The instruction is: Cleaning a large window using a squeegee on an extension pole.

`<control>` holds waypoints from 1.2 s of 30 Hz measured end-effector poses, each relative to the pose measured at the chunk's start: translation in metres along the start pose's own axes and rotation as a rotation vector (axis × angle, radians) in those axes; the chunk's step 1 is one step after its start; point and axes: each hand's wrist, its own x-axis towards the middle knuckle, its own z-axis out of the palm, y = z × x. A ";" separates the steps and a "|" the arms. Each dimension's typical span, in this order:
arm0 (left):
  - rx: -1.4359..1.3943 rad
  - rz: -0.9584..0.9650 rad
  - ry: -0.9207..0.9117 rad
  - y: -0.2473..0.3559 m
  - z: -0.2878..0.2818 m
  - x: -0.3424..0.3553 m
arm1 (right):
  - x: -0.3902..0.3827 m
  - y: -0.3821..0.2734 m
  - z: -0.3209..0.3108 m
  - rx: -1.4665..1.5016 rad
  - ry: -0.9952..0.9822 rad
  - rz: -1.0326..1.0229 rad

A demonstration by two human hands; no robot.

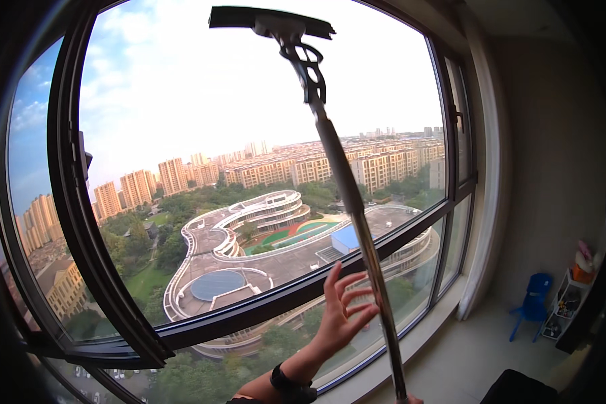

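Observation:
A long metal squeegee pole point(353, 209) rises from the lower edge up to a black squeegee blade point(271, 20) pressed flat near the top of the large window pane point(182, 101). My left hand point(340, 313), with a black band on the wrist, is raised in front of the lower glass with its fingers spread. Its fingertips reach the pole without closing round it. Only a sliver of my right hand point(411, 399) shows at the bottom edge, where it grips the pole's lower end.
A dark horizontal frame bar point(262, 306) crosses the window, and an opened sash point(81, 222) stands at the left. A pale sill point(411, 343) runs below. A small blue chair point(535, 299) and a low shelf point(569, 303) stand at the right wall.

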 end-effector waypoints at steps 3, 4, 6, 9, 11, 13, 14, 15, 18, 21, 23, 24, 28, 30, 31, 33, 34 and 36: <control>-0.006 -0.187 -0.097 -0.013 0.010 -0.012 | 0.038 -0.060 -0.020 0.000 -0.025 -0.196; -0.024 -0.244 -0.126 -0.021 0.012 -0.015 | 0.050 -0.074 -0.028 -0.009 -0.039 -0.221; -0.041 -0.297 -0.148 -0.031 0.014 -0.015 | 0.073 -0.094 -0.044 -0.053 -0.019 -0.326; -0.059 -0.373 -0.175 -0.042 0.009 -0.010 | 0.095 -0.142 -0.056 0.152 -0.063 -0.232; -0.109 -0.333 -0.206 -0.052 0.007 0.001 | 0.113 -0.148 -0.059 0.146 -0.056 -0.256; -0.112 -0.310 -0.204 -0.065 0.005 0.007 | 0.135 -0.142 -0.059 0.137 -0.037 -0.286; -0.113 -0.291 -0.189 -0.072 0.006 0.011 | 0.149 -0.130 -0.057 0.108 -0.023 -0.316; -0.119 -0.290 -0.196 -0.075 0.009 0.017 | 0.160 -0.118 -0.055 0.079 -0.014 -0.343; -0.140 -0.151 -0.136 -0.082 0.027 0.039 | 0.176 -0.088 -0.062 0.118 -0.042 -0.236; -0.163 -0.075 -0.115 -0.081 0.054 0.061 | 0.179 -0.011 -0.091 -0.013 -0.005 -0.260; -0.156 -0.062 -0.134 -0.089 0.066 0.075 | 0.171 0.025 -0.106 -0.246 0.046 -0.362; -0.180 -0.022 -0.141 -0.094 0.073 0.082 | 0.157 0.028 -0.117 -0.291 0.045 -0.384; -0.294 0.034 -0.053 -0.124 0.119 0.099 | 0.110 0.116 -0.189 -0.417 0.035 -0.253; -0.416 -0.049 0.012 -0.148 0.142 0.094 | 0.084 0.147 -0.235 -0.465 0.037 -0.191; -0.436 -0.113 0.055 -0.160 0.160 0.084 | 0.076 0.162 -0.260 -0.511 0.042 -0.134; -0.426 -0.256 -0.027 -0.195 0.180 0.056 | 0.062 0.192 -0.309 -0.509 0.027 -0.078; -0.447 -0.328 0.023 -0.209 0.197 0.043 | 0.051 0.213 -0.333 -0.555 -0.005 -0.024; -0.423 -0.421 0.087 -0.241 0.223 0.011 | 0.029 0.214 -0.363 -0.619 -0.119 0.206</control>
